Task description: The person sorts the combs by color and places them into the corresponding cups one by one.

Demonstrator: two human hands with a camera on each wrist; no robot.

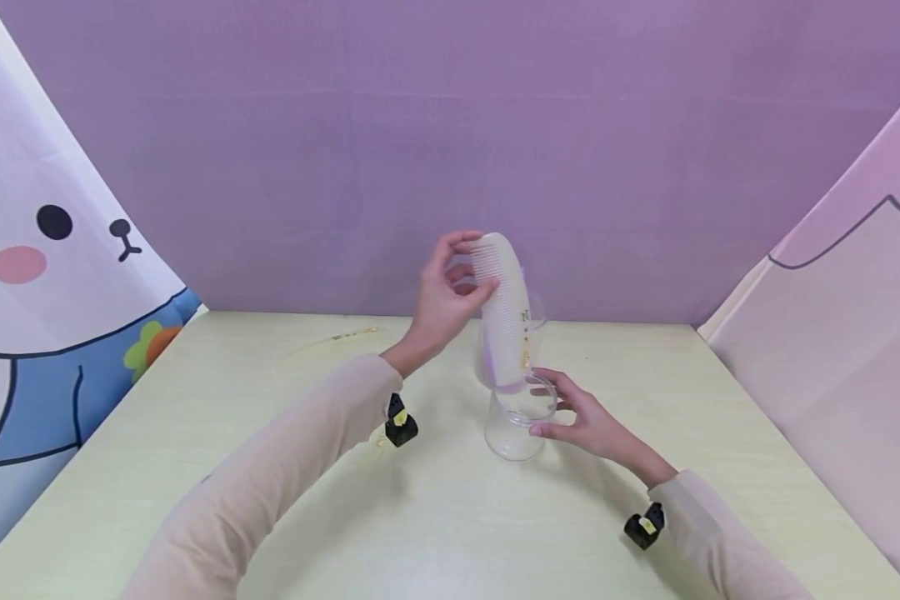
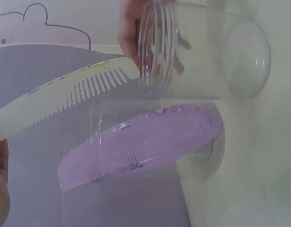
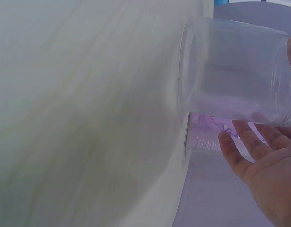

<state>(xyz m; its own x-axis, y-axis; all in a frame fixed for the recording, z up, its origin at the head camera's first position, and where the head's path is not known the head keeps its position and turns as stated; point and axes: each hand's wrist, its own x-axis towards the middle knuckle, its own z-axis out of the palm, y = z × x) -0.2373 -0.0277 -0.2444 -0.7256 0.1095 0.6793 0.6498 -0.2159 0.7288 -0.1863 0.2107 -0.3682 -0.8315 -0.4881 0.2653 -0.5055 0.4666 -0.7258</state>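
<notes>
My left hand (image 1: pixel 450 292) pinches a cream comb (image 1: pixel 506 308) near its upper end, the comb standing nearly upright with its teeth toward the left. The comb's lower end hangs right by the mouth of a clear jar (image 1: pixel 513 442), which stands upright on the table. My right hand (image 1: pixel 588 423) grips that jar at its rim, thumb on the near side and fingers on the far side. Close behind stands a second clear jar (image 2: pixel 214 158); a purple comb (image 2: pixel 141 144) leans inside it, its top sticking out past the rim. No comb shows inside the front jar.
A pale yellow comb (image 1: pixel 356 335) lies on the table (image 1: pixel 450 533) at the back left. Small gold markings (image 1: pixel 380 440) show beside the left wrist's black camera (image 1: pixel 401 423). A purple backdrop (image 1: pixel 450 150) rises behind the table, with printed cloths (image 1: pixel 67 167) at the sides.
</notes>
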